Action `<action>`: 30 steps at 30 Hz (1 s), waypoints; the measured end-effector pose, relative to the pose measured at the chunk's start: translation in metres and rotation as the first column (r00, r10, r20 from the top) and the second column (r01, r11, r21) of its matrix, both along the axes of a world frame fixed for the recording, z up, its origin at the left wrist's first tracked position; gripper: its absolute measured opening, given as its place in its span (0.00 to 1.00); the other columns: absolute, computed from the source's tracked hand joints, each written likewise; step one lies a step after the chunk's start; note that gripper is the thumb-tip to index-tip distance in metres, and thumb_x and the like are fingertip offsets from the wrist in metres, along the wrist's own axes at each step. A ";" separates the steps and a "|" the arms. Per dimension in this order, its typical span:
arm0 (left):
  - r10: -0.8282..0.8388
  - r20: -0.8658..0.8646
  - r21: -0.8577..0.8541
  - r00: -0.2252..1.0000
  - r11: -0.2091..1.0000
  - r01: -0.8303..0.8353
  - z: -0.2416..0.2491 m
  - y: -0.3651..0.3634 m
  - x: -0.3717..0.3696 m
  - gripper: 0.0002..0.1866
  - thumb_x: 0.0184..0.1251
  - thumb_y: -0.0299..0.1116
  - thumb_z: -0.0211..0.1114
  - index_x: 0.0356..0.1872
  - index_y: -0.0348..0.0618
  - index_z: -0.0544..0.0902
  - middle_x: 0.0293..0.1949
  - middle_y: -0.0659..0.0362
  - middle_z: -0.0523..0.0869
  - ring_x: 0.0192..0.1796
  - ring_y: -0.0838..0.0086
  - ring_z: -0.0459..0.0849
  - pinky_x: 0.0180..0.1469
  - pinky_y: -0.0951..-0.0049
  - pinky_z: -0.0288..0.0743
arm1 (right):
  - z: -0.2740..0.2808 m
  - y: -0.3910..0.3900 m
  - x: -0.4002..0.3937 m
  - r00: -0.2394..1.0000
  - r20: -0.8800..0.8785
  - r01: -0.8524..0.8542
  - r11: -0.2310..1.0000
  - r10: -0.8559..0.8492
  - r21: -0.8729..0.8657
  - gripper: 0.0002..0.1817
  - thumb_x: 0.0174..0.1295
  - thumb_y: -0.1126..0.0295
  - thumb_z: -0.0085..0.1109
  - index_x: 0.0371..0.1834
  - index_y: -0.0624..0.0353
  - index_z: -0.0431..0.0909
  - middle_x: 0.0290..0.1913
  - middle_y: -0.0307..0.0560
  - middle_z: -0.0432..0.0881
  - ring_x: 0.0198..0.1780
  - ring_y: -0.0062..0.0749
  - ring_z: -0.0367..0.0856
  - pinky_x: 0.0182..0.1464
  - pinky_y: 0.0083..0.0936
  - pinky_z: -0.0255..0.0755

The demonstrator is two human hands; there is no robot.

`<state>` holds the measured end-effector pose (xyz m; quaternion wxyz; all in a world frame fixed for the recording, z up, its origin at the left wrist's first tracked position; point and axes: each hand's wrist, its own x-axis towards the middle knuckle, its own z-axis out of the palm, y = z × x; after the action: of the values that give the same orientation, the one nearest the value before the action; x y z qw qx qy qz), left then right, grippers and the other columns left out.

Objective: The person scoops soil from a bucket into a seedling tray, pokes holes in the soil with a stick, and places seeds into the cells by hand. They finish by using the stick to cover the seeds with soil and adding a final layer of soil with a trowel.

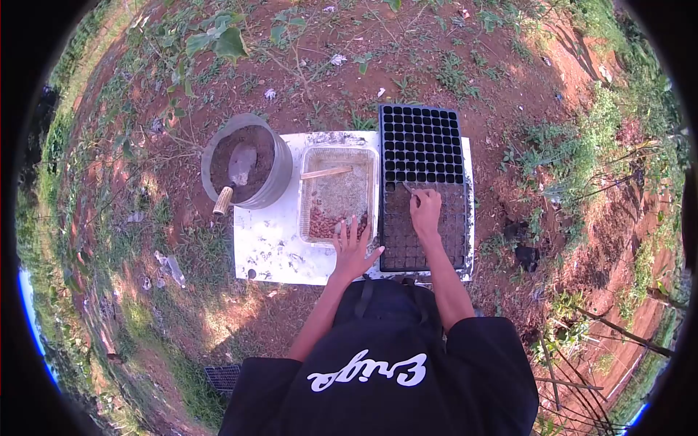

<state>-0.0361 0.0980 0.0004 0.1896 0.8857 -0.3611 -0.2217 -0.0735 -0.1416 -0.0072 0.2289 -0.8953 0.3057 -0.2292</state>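
My left hand [352, 251] is open, its fingers spread over the near edge of a clear plastic tray [304, 156]. Reddish-brown seeds [327, 224] lie at that end of the tray, close to my fingertips, and a pale grainy material covers the rest. A flat wooden stick [326, 173] rests across the tray. My right hand [426, 211] is closed in a pinch on a short thin grey stick [408, 188] above the black seedling tray [422, 181]. The seedling tray's far cells are dark and hollow; its near cells hold brown soil.
A white board [280, 254] lies under the trays. At its left stands a grey bucket [273, 185] of dark soil with a wooden-handled trowel [243, 163] in it. Weeds and bare reddish ground surround the board. Another black cell tray [222, 378] lies at lower left.
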 end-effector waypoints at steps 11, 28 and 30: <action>0.015 -0.011 -0.019 1.000 1.000 -0.015 0.002 -0.001 0.000 0.43 0.69 0.66 0.56 0.77 0.50 0.63 0.82 0.44 0.39 0.82 0.43 0.32 0.73 0.30 0.30 | -0.003 0.002 0.001 0.998 0.003 -0.065 0.997 0.065 0.039 0.07 0.56 0.77 0.64 0.38 0.60 0.85 0.39 0.54 0.83 0.46 0.52 0.78 0.52 0.43 0.71; 0.019 -0.012 -0.024 1.000 1.000 -0.019 -0.001 -0.001 -0.001 0.43 0.69 0.67 0.56 0.76 0.50 0.65 0.82 0.45 0.39 0.82 0.44 0.31 0.73 0.32 0.30 | 0.001 -0.001 -0.001 1.000 0.015 0.010 0.998 -0.011 0.064 0.08 0.58 0.74 0.63 0.40 0.57 0.86 0.42 0.52 0.82 0.47 0.50 0.76 0.54 0.43 0.69; 0.030 -0.015 -0.019 0.999 0.999 -0.030 0.000 -0.001 0.000 0.43 0.69 0.67 0.56 0.76 0.50 0.64 0.82 0.45 0.39 0.82 0.43 0.31 0.73 0.31 0.31 | 0.005 0.000 -0.005 0.993 -0.030 0.110 0.994 -0.110 -0.001 0.10 0.59 0.73 0.63 0.44 0.56 0.85 0.43 0.51 0.82 0.48 0.49 0.76 0.56 0.42 0.68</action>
<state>-0.0362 0.0972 0.0004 0.2041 0.8875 -0.3485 -0.2219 -0.0788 -0.1415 -0.0022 0.2115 -0.8804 0.3580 -0.2279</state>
